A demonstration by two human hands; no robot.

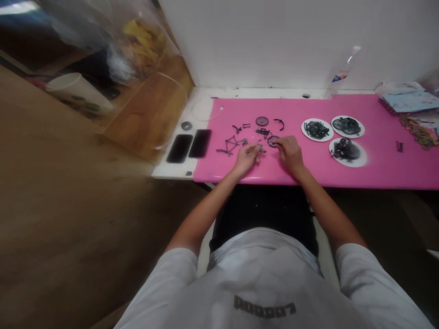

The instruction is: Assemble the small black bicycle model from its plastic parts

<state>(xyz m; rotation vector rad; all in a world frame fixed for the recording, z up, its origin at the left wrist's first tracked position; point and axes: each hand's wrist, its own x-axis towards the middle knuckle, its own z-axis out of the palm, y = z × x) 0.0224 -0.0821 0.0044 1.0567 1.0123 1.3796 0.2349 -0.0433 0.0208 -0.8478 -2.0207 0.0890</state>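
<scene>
My left hand (247, 159) is closed in a pinch on a small dark plastic part (262, 149) above the pink mat. My right hand (290, 154) pinches a thin light-coloured rod (270, 144) whose tip points at that part. Around them lie miniature bicycle pieces: a dark frame (232, 144) left of my left hand, a spoked wheel (262, 121) farther back, and a second wheel (273, 140) partly behind my right fingers. A curved mudguard-like strip (281, 124) and a cluster of small black parts (263, 132) rest beyond my hands.
Three white plates with dark small parts stand to the right, one being the front plate (361, 157). Two phones (200, 143) lie at the left on the white table. A clear bottle (344, 68) stands by the wall; papers (409, 100) and colourful pieces (420, 132) lie far right.
</scene>
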